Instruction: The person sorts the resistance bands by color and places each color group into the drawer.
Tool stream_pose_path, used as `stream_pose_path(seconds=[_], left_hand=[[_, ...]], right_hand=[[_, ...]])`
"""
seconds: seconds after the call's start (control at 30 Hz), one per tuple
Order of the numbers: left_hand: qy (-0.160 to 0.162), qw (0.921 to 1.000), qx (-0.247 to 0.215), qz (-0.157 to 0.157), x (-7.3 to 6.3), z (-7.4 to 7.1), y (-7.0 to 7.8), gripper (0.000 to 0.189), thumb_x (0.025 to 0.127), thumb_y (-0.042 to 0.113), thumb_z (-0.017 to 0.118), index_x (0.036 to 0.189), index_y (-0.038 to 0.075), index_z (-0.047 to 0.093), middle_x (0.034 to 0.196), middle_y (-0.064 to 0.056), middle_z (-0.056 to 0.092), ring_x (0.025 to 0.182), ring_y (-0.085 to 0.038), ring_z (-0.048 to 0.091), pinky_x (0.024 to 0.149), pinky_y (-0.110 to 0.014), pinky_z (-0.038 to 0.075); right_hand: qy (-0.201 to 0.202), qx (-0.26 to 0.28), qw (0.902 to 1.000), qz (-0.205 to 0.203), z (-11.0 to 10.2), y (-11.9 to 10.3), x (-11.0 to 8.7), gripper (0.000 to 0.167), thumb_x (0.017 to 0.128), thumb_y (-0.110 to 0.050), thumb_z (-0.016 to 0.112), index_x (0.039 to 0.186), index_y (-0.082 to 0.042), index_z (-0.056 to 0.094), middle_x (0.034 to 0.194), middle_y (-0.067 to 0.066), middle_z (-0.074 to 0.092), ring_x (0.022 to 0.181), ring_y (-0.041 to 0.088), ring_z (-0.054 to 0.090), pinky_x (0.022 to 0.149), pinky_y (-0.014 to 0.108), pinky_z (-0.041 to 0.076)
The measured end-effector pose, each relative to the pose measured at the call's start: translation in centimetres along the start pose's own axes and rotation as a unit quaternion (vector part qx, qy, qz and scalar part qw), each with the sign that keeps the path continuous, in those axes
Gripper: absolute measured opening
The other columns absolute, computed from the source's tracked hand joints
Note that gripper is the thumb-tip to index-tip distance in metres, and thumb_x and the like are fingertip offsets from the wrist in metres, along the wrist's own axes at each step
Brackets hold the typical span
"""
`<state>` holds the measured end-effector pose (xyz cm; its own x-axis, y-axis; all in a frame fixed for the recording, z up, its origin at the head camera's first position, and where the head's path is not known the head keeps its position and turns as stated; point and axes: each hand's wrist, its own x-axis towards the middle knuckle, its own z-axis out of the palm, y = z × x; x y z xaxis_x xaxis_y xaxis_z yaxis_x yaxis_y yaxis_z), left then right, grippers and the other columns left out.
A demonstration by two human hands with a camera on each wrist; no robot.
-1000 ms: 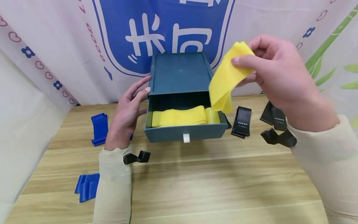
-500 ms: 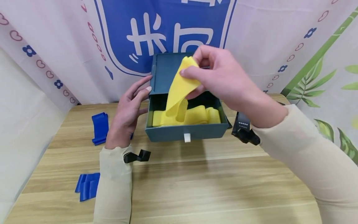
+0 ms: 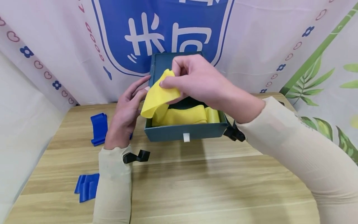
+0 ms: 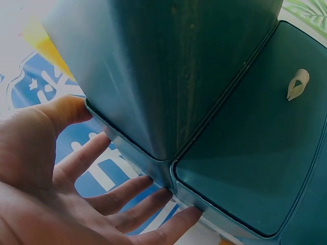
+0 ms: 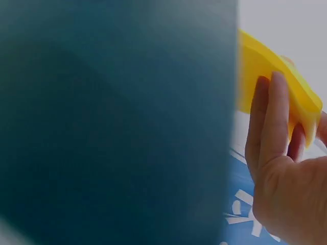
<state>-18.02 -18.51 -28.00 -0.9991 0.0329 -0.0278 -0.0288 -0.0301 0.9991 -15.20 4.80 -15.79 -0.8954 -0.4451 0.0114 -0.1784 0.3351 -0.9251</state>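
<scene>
My right hand (image 3: 198,81) pinches a folded yellow resistance band (image 3: 158,97) between thumb and fingers. The band hangs above the left part of a dark teal drawer (image 3: 167,133), which is pulled out of its box (image 3: 159,60). Inside lie more yellow bands (image 3: 193,114), side by side. My left hand (image 3: 124,112) touches the box's left side, fingers extended; in the left wrist view its fingertips meet the box edge (image 4: 166,168). The right wrist view shows the yellow band (image 5: 255,76) against my fingers, with a teal surface blocking much of that picture.
Blue bands lie on the wooden table (image 3: 173,186), one (image 3: 99,128) left of my left hand and another (image 3: 88,188) beside my left sleeve (image 3: 113,183). A printed curtain (image 3: 251,37) hangs behind the box. A white tab (image 3: 186,137) sticks out from the drawer front.
My right hand has carried the yellow band leftward from the right of the box to over the drawer's left end, and lower. The left hand stays at the box.
</scene>
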Motion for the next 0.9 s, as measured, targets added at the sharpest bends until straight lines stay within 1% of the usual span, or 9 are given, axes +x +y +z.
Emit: stream_pose_path(seconds=[0.07, 0.1, 0.17, 0.23, 0.3, 0.37, 0.57, 0.8, 0.9], left_hand=[[0.0, 1.0, 0.003, 0.0, 0.0, 0.0, -0.1, 0.045, 0.11, 0.037, 0.061, 0.154, 0.041, 0.058, 0.161, -0.004, 0.054, 0.137, -0.026, 0.056, 0.088, -0.024, 0.064], [0.0, 1.0, 0.009, -0.001, 0.0, 0.0, -0.1, 0.045, 0.109, 0.038, 0.061, 0.154, 0.041, 0.057, 0.162, -0.003, 0.053, 0.139, -0.026, 0.056, 0.091, -0.026, 0.064], [-0.002, 0.9998, 0.019, 0.001, 0.0, 0.1, -0.1, 0.046, 0.109, 0.04, 0.06, 0.155, 0.042, 0.056, 0.163, -0.003, 0.052, 0.144, -0.027, 0.054, 0.102, -0.036, 0.062], [-0.003, 0.9997, 0.025, 0.003, 0.0, 0.1, 0.0, 0.046, 0.109, 0.041, 0.06, 0.155, 0.043, 0.056, 0.164, -0.002, 0.051, 0.147, -0.028, 0.051, 0.113, -0.05, 0.056], [-0.006, 0.9997, 0.024, 0.005, 0.1, 0.2, -0.1, 0.046, 0.109, 0.041, 0.06, 0.155, 0.043, 0.056, 0.165, -0.002, 0.051, 0.149, -0.029, 0.05, 0.119, -0.061, 0.048], [-0.007, 0.9997, 0.021, 0.006, 0.1, 0.2, -0.1, 0.046, 0.109, 0.04, 0.06, 0.155, 0.043, 0.056, 0.165, -0.002, 0.052, 0.149, -0.029, 0.049, 0.121, -0.067, 0.043], [-0.001, 0.9997, 0.023, 0.006, 0.1, 0.1, -0.1, 0.046, 0.109, 0.042, 0.061, 0.155, 0.043, 0.056, 0.164, -0.002, 0.052, 0.15, -0.03, 0.05, 0.121, -0.068, 0.042], [-0.002, 0.9998, 0.019, 0.009, -0.1, 0.0, -0.3, 0.046, 0.109, 0.041, 0.06, 0.155, 0.043, 0.056, 0.164, -0.002, 0.052, 0.15, -0.031, 0.049, 0.122, -0.069, 0.041], [-0.004, 0.9998, 0.016, 0.011, -0.1, 0.1, -0.3, 0.046, 0.109, 0.04, 0.061, 0.155, 0.043, 0.056, 0.164, -0.003, 0.052, 0.15, -0.031, 0.049, 0.122, -0.069, 0.041]], right_hand=[[0.004, -0.028, 0.9995, 0.015, -0.1, 0.5, 0.0, 0.027, 0.103, -0.015, 0.072, 0.087, -0.003, 0.054, 0.103, 0.014, 0.073, 0.094, 0.025, 0.079, 0.08, 0.034, 0.068], [0.008, -0.044, 0.9987, 0.022, -0.3, 0.8, 0.0, 0.028, 0.102, -0.016, 0.073, 0.086, -0.004, 0.054, 0.1, 0.012, 0.073, 0.093, 0.025, 0.078, 0.079, 0.033, 0.067], [0.017, -0.077, 0.9963, 0.036, -0.6, 1.4, -0.1, 0.029, 0.101, -0.019, 0.074, 0.085, -0.006, 0.055, 0.094, 0.009, 0.071, 0.091, 0.024, 0.076, 0.078, 0.032, 0.066], [0.027, -0.096, 0.9937, 0.05, -1.0, 2.0, -0.3, 0.029, 0.1, -0.022, 0.075, 0.084, -0.007, 0.055, 0.089, 0.008, 0.068, 0.087, 0.024, 0.073, 0.075, 0.031, 0.063], [0.033, -0.114, 0.991, 0.062, -1.4, 2.5, -0.5, 0.029, 0.1, -0.023, 0.075, 0.084, -0.008, 0.056, 0.087, 0.007, 0.066, 0.085, 0.025, 0.07, 0.073, 0.033, 0.059], [0.036, -0.129, 0.9885, 0.071, -1.9, 3.1, -0.8, 0.029, 0.1, -0.024, 0.074, 0.084, -0.009, 0.055, 0.084, 0.006, 0.063, 0.083, 0.026, 0.067, 0.069, 0.032, 0.054], [0.044, -0.18, 0.9789, 0.086, -2.9, 4.7, -1.3, 0.031, 0.098, -0.023, 0.072, 0.078, -0.011, 0.053, 0.073, 0.003, 0.05, 0.083, 0.027, 0.059, 0.062, 0.03, 0.041], [0.046, -0.272, 0.9576, 0.082, -3.6, 5.6, -1.7, 0.033, 0.097, -0.03, 0.077, 0.077, -0.012, 0.058, 0.071, 0.003, 0.052, 0.082, 0.027, 0.059, 0.066, 0.034, 0.043], [0.048, -0.29, 0.9522, 0.082, -3.7, 5.8, -1.8, 0.035, 0.095, -0.035, 0.079, 0.076, -0.012, 0.061, 0.071, 0.004, 0.057, 0.083, 0.027, 0.06, 0.066, 0.034, 0.045]])
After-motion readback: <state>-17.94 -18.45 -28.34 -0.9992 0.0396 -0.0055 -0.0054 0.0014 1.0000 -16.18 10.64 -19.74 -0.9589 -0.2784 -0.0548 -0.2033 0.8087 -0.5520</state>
